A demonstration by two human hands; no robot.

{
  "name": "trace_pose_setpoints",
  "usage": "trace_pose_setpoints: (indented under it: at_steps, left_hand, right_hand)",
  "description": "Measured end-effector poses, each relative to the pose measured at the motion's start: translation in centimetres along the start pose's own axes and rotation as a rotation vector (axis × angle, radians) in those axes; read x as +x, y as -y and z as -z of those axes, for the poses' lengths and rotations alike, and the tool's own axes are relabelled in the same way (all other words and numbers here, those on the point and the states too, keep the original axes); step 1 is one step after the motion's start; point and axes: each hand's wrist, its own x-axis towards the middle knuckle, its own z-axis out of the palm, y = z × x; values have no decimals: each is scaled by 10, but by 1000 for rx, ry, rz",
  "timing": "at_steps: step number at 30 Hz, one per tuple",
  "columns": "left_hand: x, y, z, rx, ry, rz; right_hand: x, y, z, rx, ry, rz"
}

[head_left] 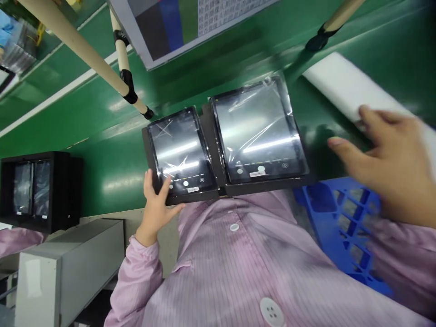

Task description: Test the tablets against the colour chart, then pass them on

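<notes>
Two tablets in clear film lie side by side on a black tray at the front edge of the green bench. Both screens are lit and show what look like camera controls along the bottom. My left hand is spread at the lower left corner of the left tablet, its fingertips on the tray edge and screen. To the right of the right tablet, my right hand is raised with thumb and fingers apart, slightly blurred. Behind its fingers lies a long white flat-sided piece; I cannot tell whether they touch.
A display panel with coloured blocks and text stands at the back, among beige pipe posts. A black box with film-wrapped devices sits at the left, near another person's sleeve. A blue plastic crate is below the bench edge.
</notes>
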Motion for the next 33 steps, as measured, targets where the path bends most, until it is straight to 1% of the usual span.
trace_pose_setpoints:
  at_steps: [1, 3, 4, 6, 8, 11, 13, 16, 21, 24, 27, 30, 31, 33]
  left_hand:
    - [5, -12, -2, 48, -36, -62]
    - [14, -34, -6, 140, -89, -161]
    - [19, -43, -8, 176, -93, -191]
    - [28, -56, -10, 242, -49, -214]
    - [34, -61, -9, 291, 21, -222]
    - [35, -55, -2, 300, 97, -194]
    - [31, -43, 4, 276, 96, -117]
    - [23, -18, 7, 182, 92, 60]
    - [13, 19, 3, -162, 59, 421]
    - [12, 33, 9, -401, -6, 625]
    - [17, 38, 18, -699, -142, 774]
    - [31, 30, 24, -979, -263, 845]
    - [37, 26, 24, -1037, -284, 852]
    - [48, 18, 22, -1126, -277, 839]
  right_hand:
    - [-3, 8, -6, 86, 62, -29]
    - [-10, 20, -17, 328, 176, -117]
    - [-14, 24, -21, 464, 204, -162]
    - [-22, 29, -26, 687, 222, -218]
    - [-27, 31, -28, 783, 228, -220]
    - [-28, 30, -27, 791, 262, -166]
    - [-26, 26, -27, 787, 283, -133]
    - [-22, 17, -29, 750, 294, -100]
    - [-17, 9, -34, 642, 239, -64]
    - [-19, 13, -34, 657, 236, -55]
    - [-21, 17, -34, 700, 224, -79]
    - [-19, 18, -34, 671, 181, -99]
    - [-18, 19, -34, 649, 163, -96]
    - [-17, 23, -31, 598, 129, -86]
